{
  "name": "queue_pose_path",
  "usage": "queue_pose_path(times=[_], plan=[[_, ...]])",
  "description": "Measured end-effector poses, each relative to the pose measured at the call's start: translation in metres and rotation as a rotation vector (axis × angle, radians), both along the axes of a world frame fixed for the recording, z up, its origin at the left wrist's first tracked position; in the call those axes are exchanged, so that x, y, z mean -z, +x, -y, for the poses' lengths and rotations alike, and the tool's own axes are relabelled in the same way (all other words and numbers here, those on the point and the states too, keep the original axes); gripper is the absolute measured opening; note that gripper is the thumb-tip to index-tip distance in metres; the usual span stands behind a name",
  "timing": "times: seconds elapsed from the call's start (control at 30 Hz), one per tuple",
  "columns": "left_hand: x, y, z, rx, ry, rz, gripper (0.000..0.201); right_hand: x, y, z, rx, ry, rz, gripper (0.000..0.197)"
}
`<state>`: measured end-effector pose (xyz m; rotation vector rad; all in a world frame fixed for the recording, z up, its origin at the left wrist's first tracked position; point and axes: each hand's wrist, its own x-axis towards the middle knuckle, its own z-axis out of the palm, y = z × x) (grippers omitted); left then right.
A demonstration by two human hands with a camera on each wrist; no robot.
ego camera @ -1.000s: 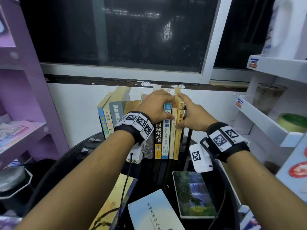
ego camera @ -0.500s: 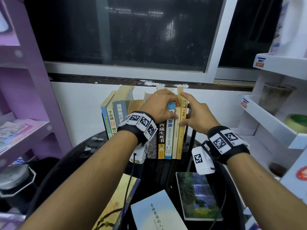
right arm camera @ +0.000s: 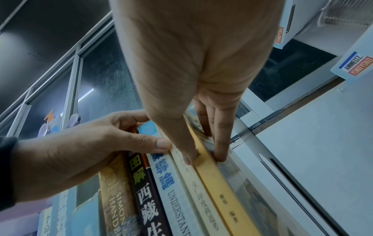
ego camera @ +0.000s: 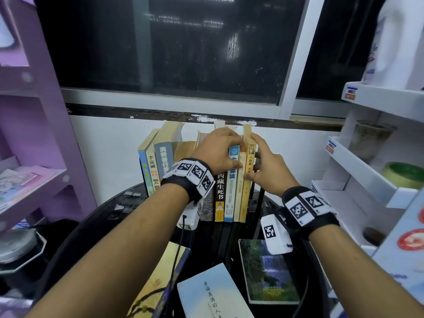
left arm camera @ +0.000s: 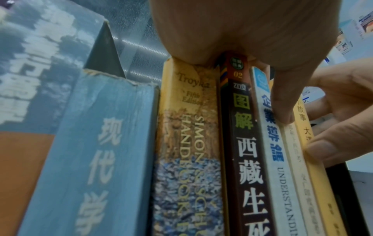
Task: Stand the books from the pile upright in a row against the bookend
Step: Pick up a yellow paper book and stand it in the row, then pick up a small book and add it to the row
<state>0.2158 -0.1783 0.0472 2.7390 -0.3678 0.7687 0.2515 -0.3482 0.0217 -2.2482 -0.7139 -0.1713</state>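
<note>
A row of upright books (ego camera: 220,193) stands on the black round table (ego camera: 119,212) by the wall. My left hand (ego camera: 227,150) lies over their tops, thumb (left arm camera: 282,103) on the blue-white spine (left arm camera: 276,159), gripping the middle books. My right hand (ego camera: 254,159) pinches the thin yellow book (ego camera: 246,196) at the row's right end, thumb (right arm camera: 188,158) on its spine and fingers (right arm camera: 220,153) on its right cover. The dark bookend (ego camera: 260,198) shows just right of that book. Three books lie flat in front: a waterfall cover (ego camera: 268,278), a pale blue one (ego camera: 213,294), a yellow one (ego camera: 156,285).
A purple shelf unit (ego camera: 34,175) stands at the left. White shelves (ego camera: 358,171) at the right carry a cup and a green roll. The window sill (ego camera: 174,104) runs above the books. A grey lidded pot (ego camera: 18,246) sits low at the left.
Both hands stay on the right end of the row. My right thumb has slid a little way down the yellow spine.
</note>
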Motion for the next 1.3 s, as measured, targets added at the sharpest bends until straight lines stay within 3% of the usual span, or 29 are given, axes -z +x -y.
queue_pose_path(times=[0.4, 0.73, 1.0, 1.3], plan=[[0.002, -0.032, 0.009, -0.058, 0.041, -0.009, 0.059, -0.009, -0.032, 0.015, -0.036, 0.036, -0.018, 0.089], [0.016, -0.082, 0.010, -0.047, 0.055, -0.032, 0.054, -0.015, -0.077, 0.025, 0.002, -0.079, -0.036, 0.085], [0.045, -0.135, 0.010, -0.037, -0.067, -0.292, 0.043, 0.012, -0.119, 0.019, -0.068, -0.386, -0.120, 0.077], [0.093, -0.170, 0.014, -0.055, -0.174, -0.683, 0.048, 0.052, -0.158, 0.006, -0.160, -0.593, -0.249, 0.081]])
